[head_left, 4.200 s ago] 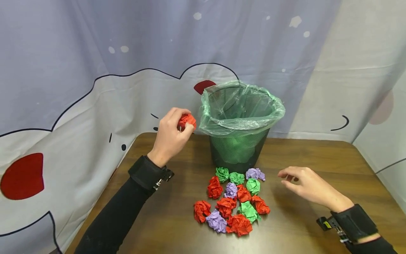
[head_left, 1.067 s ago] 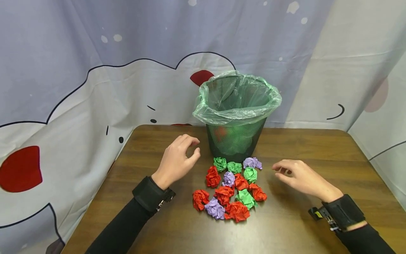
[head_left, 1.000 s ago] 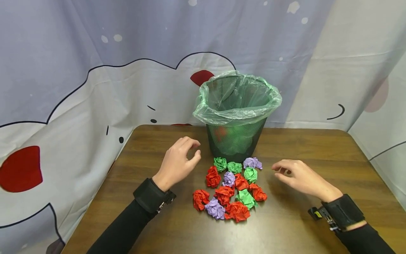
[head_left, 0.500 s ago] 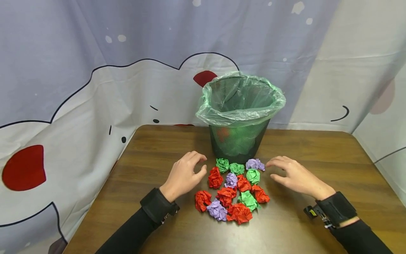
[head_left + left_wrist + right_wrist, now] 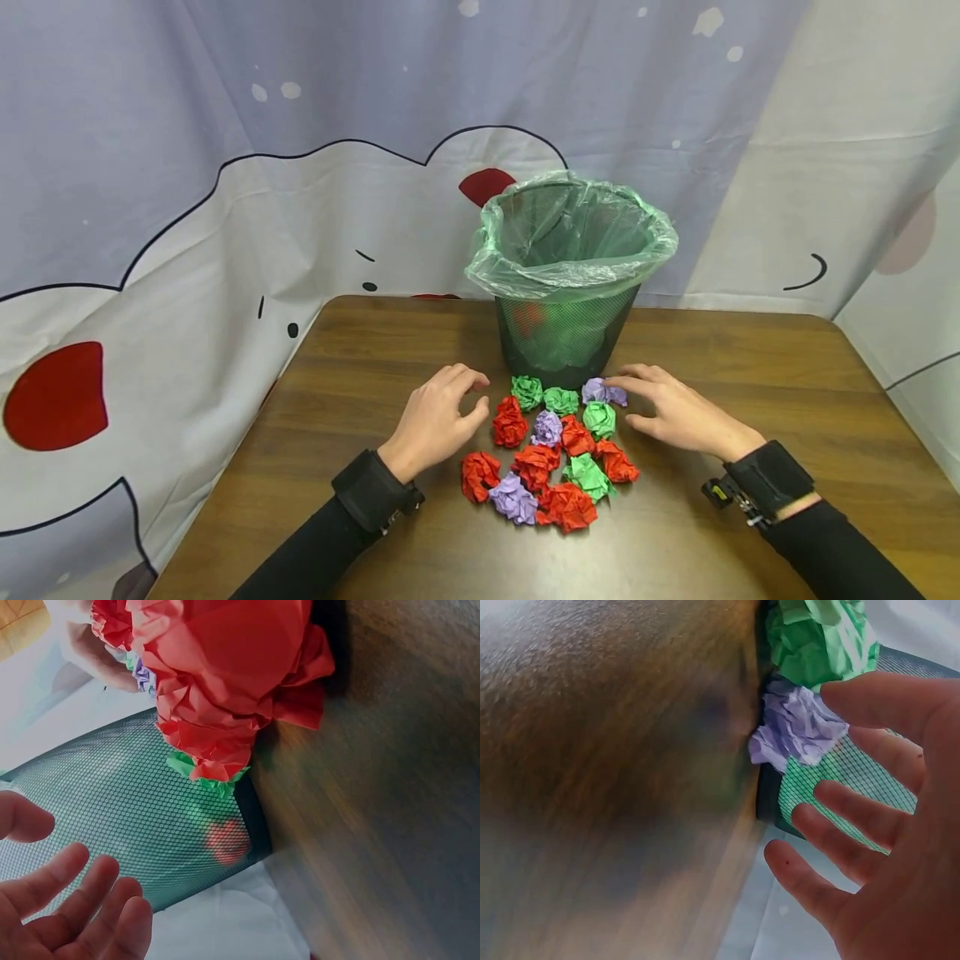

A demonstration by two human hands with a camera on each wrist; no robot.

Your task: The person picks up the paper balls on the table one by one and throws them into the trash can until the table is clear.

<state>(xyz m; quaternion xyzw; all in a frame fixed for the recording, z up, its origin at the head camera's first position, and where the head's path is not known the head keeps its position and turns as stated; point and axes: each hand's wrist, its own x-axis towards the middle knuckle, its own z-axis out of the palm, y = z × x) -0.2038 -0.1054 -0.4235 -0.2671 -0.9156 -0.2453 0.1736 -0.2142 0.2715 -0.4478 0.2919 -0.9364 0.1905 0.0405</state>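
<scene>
Several crumpled paper balls lie grouped on the wooden table in front of the bin. My right hand is at the group's right side, fingers spread over the back purple paper ball; the right wrist view shows that purple ball beyond the thumb and fingers, with a green paper ball beside it. My left hand hovers left of the group, fingers loosely bent and holding nothing. Nearest to it is a red paper ball. Another red paper ball looms large in the left wrist view.
A black mesh bin with a green plastic liner stands at the table's back; red and green show through its mesh. Behind it hangs a patterned curtain. Bare wood stretches left of the bin.
The red paper ball my left hand held is gone from it, and red now shows inside the bin. That hand came down toward the group. My right hand moved left to the purple ball, fingers spreading.
</scene>
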